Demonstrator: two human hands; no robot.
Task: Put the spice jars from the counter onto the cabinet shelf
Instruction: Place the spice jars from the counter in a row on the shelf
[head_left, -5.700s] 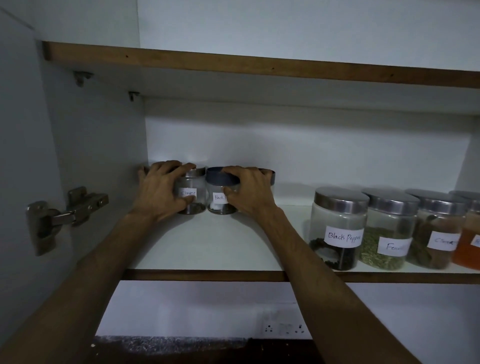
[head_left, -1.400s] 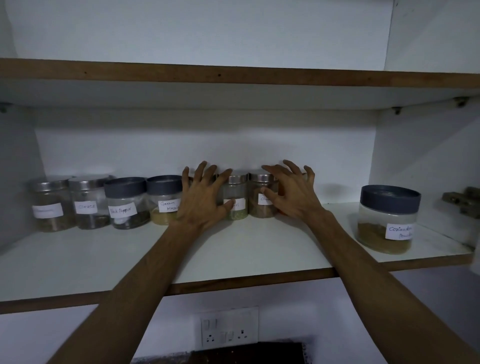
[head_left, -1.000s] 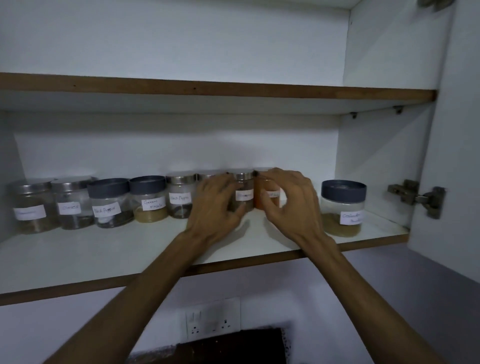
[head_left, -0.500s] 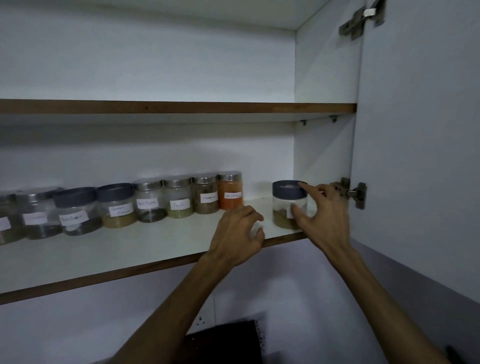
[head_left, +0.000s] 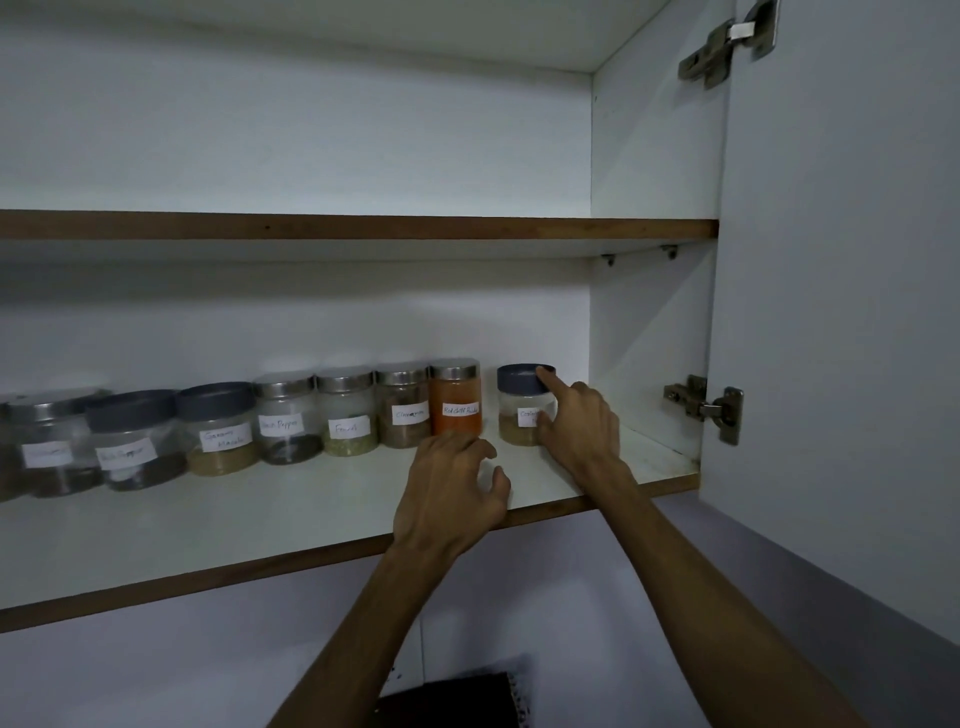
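Note:
Several labelled spice jars stand in a row along the back of the lower cabinet shelf (head_left: 311, 504). The row ends at the right with the orange red chilli powder jar (head_left: 456, 397). A short gap to its right stands the coriander jar (head_left: 519, 410), which has a dark lid and brown powder. My right hand (head_left: 579, 428) grips that jar from the right side, with the index finger on the lid and the thumb on the label. My left hand (head_left: 452, 488) rests near the shelf's front edge with its fingers loosely curled and nothing in it.
The cabinet's right side wall carries a metal hinge (head_left: 701, 408). The open white door (head_left: 841, 312) stands at the right. An upper shelf (head_left: 363, 228) runs overhead. A dark object (head_left: 452, 701) lies below on the counter.
My right hand has slid the coriander jar back and left, toward the red chilli powder jar. My left hand has stayed near the shelf's front edge.

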